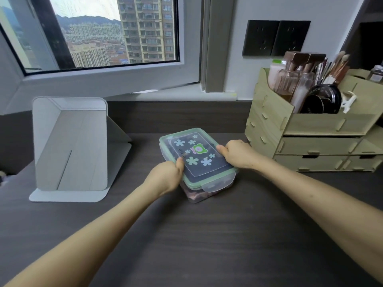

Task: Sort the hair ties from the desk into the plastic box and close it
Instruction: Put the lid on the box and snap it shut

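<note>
Plastic box (pixel 209 195): mid-desk, long axis running from near-right to far-left, pinkish contents dimly visible through the wall.
Lid (pixel 196 156): seated on top; near-end latch flap (pixel 213 186) seems not yet snapped down.
Left hand (pixel 165 176): fingers curled over the left long edge, thumb on the lid.
Right hand (pixel 238 153): clasping the right long edge.
Desk (pixel 186 245): no loose ties visible.
Nearer the flap: a close call; probably the left hand.

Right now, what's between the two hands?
The plastic box with its sticker-covered lid; the left hand and right hand grip opposite sides. Head view shows it.
</note>
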The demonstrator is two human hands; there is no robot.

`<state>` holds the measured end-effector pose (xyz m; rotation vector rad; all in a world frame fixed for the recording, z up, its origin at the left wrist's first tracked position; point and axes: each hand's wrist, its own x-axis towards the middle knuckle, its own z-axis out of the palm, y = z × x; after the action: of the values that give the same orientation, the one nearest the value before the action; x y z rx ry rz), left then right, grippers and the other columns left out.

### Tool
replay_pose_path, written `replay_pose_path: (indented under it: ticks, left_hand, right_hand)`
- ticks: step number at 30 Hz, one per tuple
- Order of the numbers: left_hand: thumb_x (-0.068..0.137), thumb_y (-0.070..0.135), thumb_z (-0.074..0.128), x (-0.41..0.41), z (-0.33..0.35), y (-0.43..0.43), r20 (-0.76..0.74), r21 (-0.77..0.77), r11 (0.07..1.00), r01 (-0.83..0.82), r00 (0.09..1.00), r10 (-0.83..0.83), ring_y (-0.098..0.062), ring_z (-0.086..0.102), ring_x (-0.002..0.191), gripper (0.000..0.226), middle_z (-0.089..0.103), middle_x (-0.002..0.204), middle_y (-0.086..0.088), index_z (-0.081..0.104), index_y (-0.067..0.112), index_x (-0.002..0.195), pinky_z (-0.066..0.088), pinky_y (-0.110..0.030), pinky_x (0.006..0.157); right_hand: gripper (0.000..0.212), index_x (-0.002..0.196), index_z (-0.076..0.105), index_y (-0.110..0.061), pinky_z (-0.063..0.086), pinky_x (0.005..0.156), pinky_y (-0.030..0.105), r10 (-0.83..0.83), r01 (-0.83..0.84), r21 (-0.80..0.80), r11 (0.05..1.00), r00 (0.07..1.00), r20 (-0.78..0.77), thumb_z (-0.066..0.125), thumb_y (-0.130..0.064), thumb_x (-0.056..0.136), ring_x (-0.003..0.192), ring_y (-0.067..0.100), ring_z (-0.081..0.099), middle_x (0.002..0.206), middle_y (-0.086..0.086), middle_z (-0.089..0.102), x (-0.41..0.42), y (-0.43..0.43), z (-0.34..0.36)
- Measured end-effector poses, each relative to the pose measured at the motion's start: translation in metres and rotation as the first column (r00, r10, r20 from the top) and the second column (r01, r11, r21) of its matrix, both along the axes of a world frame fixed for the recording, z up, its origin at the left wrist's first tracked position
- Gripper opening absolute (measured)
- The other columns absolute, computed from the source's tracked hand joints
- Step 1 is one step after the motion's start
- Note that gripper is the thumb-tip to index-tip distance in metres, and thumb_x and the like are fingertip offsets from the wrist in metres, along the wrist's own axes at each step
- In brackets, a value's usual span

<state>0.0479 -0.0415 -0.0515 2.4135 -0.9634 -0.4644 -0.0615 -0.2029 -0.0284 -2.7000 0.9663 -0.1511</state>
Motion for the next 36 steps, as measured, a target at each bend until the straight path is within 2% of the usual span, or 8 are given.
replay_pose_path:
  ticks: [6, 10, 14, 18, 21, 25, 32, 36]
  left_hand:
    - [0.102, 0.033, 0.020, 0.006, 0.004, 0.003, -0.037, -0.173, 0.984, 0.051, 0.998, -0.058, -0.043, 0.056, 0.089, 0.058, 0.059, 0.090, -0.037, 0.039, 0.010, 0.051, 0.031, -0.027, 0.064]
    - [0.101, 0.038, 0.020, 0.017, 0.012, -0.009, -0.100, -0.083, 0.996, 0.031, 0.994, -0.039, -0.043, 0.059, 0.100, 0.066, 0.061, 0.108, -0.035, 0.063, -0.011, 0.093, 0.047, -0.036, 0.076]
    - [0.096, 0.053, 0.015, 0.029, 0.020, -0.013, -0.115, 0.054, 0.998, 0.025, 0.993, -0.019, -0.029, 0.052, 0.054, 0.072, 0.058, 0.068, -0.017, 0.059, -0.003, 0.082, 0.044, -0.028, 0.051]
    - [0.093, 0.059, 0.013, 0.025, 0.020, -0.010, 0.051, 0.042, 0.999, -0.029, 0.998, 0.027, -0.036, 0.066, 0.088, 0.082, 0.068, 0.098, -0.026, 0.061, -0.007, 0.099, 0.050, -0.035, 0.085]
    - [0.094, 0.057, 0.021, 0.009, 0.016, -0.001, 0.268, 0.016, 0.999, -0.044, 0.963, 0.038, -0.037, 0.058, 0.101, 0.070, 0.063, 0.109, -0.023, 0.057, -0.001, 0.103, 0.040, -0.034, 0.077]
    - [0.097, 0.046, 0.026, -0.015, 0.010, 0.011, 0.367, -0.002, 1.000, -0.014, 0.930, 0.014, -0.037, 0.059, 0.096, 0.051, 0.065, 0.099, -0.019, 0.054, 0.005, 0.083, 0.037, -0.032, 0.070]
    - [0.093, 0.024, 0.035, -0.002, 0.003, 0.014, 0.047, -0.156, 0.986, -0.062, 0.996, 0.070, -0.037, 0.062, 0.074, 0.042, 0.068, 0.083, -0.021, 0.060, -0.007, 0.082, 0.053, -0.039, 0.071]
    - [0.087, 0.024, 0.049, -0.002, 0.018, 0.013, -0.239, -0.175, 0.983, -0.049, 0.971, 0.006, -0.019, 0.052, 0.045, 0.034, 0.060, 0.056, -0.007, 0.066, -0.004, 0.081, 0.055, -0.032, 0.054]
  right_hand:
    - [0.052, 0.053, 0.039, -0.012, 0.028, 0.052, 0.032, -0.086, 0.071, 0.143, 0.987, 0.991, 0.102, 0.036, -0.038, 0.099, 0.059, 0.023, 0.045, 0.057, 0.003, 0.045, -0.003, -0.007, -0.009]
    - [0.048, 0.070, 0.053, -0.006, 0.036, 0.065, 0.030, -0.195, 0.178, 0.132, 0.975, 0.972, 0.129, 0.034, -0.040, 0.099, 0.085, 0.034, 0.057, 0.080, 0.015, 0.058, -0.002, 0.003, -0.010]
    - [0.054, 0.070, 0.051, -0.007, 0.043, 0.056, 0.030, -0.252, 0.226, 0.231, 0.946, 0.963, 0.090, 0.031, -0.048, 0.097, 0.070, 0.033, 0.062, 0.075, 0.011, 0.058, -0.006, 0.012, -0.009]
    - [0.061, 0.101, 0.061, -0.002, 0.058, 0.068, 0.046, -0.250, 0.186, 0.337, 0.923, 0.956, 0.156, 0.033, -0.056, 0.093, 0.075, 0.033, 0.068, 0.091, 0.014, 0.067, -0.018, 0.019, -0.013]
    - [0.063, 0.131, 0.048, -0.004, 0.056, 0.079, 0.049, -0.253, 0.188, 0.309, 0.932, 0.949, 0.188, 0.037, -0.054, 0.093, 0.096, 0.034, 0.066, 0.123, 0.014, 0.061, -0.025, 0.023, -0.012]
    - [0.050, 0.096, 0.063, 0.001, 0.058, 0.055, 0.034, -0.304, 0.158, 0.488, 0.859, 0.923, 0.236, 0.043, -0.045, 0.094, 0.054, 0.028, 0.067, 0.071, 0.018, 0.067, -0.029, 0.027, -0.016]
    - [0.037, 0.066, 0.044, -0.011, 0.049, 0.043, 0.027, -0.352, 0.150, 0.532, 0.833, 0.886, 0.302, 0.054, -0.038, 0.090, 0.045, 0.026, 0.064, 0.063, 0.021, 0.068, -0.038, 0.036, -0.022]
    - [0.034, 0.106, 0.057, -0.005, 0.054, 0.079, 0.041, -0.256, 0.216, 0.244, 0.945, 0.955, 0.146, 0.043, -0.034, 0.095, 0.094, 0.036, 0.065, 0.107, 0.018, 0.066, -0.035, 0.025, -0.015]
